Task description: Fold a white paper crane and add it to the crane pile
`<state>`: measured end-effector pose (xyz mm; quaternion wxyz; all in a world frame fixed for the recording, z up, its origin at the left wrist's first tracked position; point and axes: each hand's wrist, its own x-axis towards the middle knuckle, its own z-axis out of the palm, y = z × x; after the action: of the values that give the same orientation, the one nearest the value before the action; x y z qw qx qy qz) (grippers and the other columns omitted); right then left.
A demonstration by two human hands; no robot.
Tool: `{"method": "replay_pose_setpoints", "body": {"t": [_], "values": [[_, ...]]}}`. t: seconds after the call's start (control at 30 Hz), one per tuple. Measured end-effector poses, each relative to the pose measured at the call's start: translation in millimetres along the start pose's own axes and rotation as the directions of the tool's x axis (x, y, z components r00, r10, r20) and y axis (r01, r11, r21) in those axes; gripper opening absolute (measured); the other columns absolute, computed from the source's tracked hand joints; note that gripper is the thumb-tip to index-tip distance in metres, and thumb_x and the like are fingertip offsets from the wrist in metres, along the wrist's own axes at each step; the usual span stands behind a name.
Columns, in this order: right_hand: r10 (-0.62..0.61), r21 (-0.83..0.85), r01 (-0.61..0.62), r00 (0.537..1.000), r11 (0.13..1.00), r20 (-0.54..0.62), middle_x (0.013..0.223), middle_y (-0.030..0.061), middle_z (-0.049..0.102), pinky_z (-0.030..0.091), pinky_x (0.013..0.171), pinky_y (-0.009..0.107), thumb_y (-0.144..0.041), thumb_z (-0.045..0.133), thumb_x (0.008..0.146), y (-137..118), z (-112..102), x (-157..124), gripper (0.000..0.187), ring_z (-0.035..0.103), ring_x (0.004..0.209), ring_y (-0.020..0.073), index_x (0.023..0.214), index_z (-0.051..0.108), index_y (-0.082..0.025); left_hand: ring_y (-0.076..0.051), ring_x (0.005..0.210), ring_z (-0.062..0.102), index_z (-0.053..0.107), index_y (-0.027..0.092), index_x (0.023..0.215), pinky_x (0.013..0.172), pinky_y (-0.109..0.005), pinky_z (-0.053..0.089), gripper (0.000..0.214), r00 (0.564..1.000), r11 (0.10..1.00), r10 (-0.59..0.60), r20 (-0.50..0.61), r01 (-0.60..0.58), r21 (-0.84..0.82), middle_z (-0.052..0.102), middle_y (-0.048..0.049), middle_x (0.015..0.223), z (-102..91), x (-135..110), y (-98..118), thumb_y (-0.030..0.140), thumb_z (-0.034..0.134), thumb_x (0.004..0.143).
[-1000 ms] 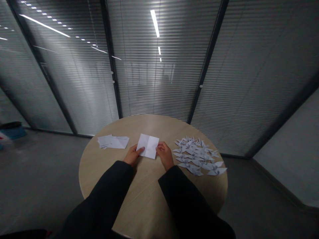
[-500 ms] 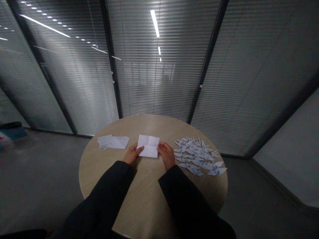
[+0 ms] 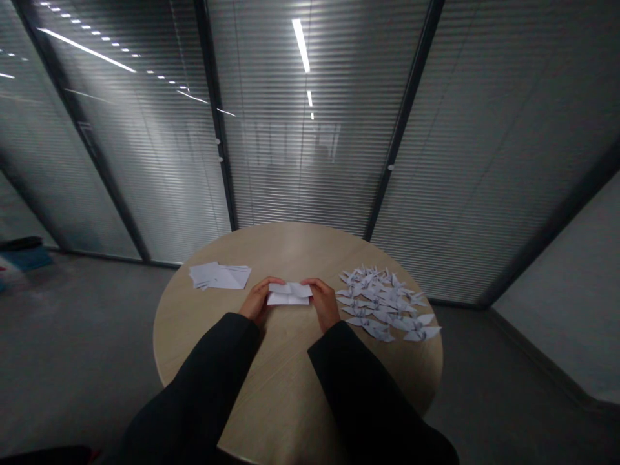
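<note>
A white sheet of paper [image 3: 289,294] lies between my hands on the round wooden table [image 3: 290,394], its far half folded down towards me. My left hand [image 3: 259,300] grips the paper's left end, fingers curled over its top edge. My right hand [image 3: 322,300] grips the right end the same way. Both arms wear dark sleeves.
A small stack of flat white sheets [image 3: 219,276] lies to the left of my hands. Several folded paper cranes [image 3: 385,303] are spread out on the right side of the table. Glass walls with blinds [image 3: 310,129] stand behind the table.
The paper lay flat and open with a cross crease. Both hands have moved to its far edge and brought that edge down towards me, so it now looks half as tall.
</note>
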<state>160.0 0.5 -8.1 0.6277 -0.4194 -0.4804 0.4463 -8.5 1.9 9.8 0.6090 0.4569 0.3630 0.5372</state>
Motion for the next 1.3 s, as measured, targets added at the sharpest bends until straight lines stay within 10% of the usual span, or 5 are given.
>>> {"method": "replay_pose_setpoints", "body": {"t": [0.27, 0.53, 0.8, 1.3], "values": [[-0.035, -0.049, 0.036, 0.999, 0.998, 0.025, 0.073, 0.0006, 0.064, 0.045, 0.064, 0.028, -0.029, 0.046, 0.072, -3, 0, -1, 0.021, 0.058, 0.072, 0.0181, 0.07, 0.066, -0.024, -0.016, 0.055, 0.055, 0.066, 0.014, 0.074, 0.052, -0.026, 0.042, 0.046, 0.998, 0.996, -0.067, 0.021, 0.068, -0.057, 0.06, -0.004, 0.061, -0.7, -1, 3, 0.059, 0.056, 0.071], [-0.052, -0.069, 0.058, 0.995, 0.996, 0.089, 0.075, -0.0015, 0.063, 0.046, 0.064, 0.027, -0.031, 0.068, 0.065, -6, 5, -5, 0.023, 0.06, 0.071, 0.0174, 0.085, 0.058, -0.024, -0.012, 0.056, 0.055, 0.062, 0.017, 0.089, 0.055, -0.023, 0.04, 0.047, 0.993, 0.979, 0.116, 0.011, -0.116, 0.167, 0.061, 0.0023, 0.064, -3.5, 4, -4, 0.029, 0.083, 0.05], [-0.185, -0.419, 0.246, 0.966, 0.874, 0.181, 0.081, 0.0011, 0.065, 0.045, 0.073, 0.03, -0.031, 0.063, 0.076, -2, 3, -6, 0.011, 0.06, 0.079, 0.0175, 0.08, 0.066, -0.022, -0.016, 0.065, 0.059, 0.067, 0.015, 0.079, 0.061, -0.027, 0.043, 0.031, 0.973, 0.901, 0.227, 0.046, -0.228, 0.37, 0.067, -0.0027, 0.073, -0.2, 1, -2, 0.035, 0.078, 0.058], [-0.314, -0.518, 0.339, 0.939, 0.785, 0.138, 0.084, 0.0022, 0.065, 0.044, 0.076, 0.029, -0.023, 0.059, 0.08, -3, 3, -6, 0.007, 0.06, 0.082, 0.0175, 0.081, 0.066, -0.021, -0.018, 0.067, 0.06, 0.068, 0.015, 0.072, 0.063, -0.028, 0.044, 0.032, 0.955, 0.852, 0.289, -0.06, -0.229, 0.47, 0.068, -0.0053, 0.072, -9.4, 9, -8, 0.045, 0.07, 0.062]]}}
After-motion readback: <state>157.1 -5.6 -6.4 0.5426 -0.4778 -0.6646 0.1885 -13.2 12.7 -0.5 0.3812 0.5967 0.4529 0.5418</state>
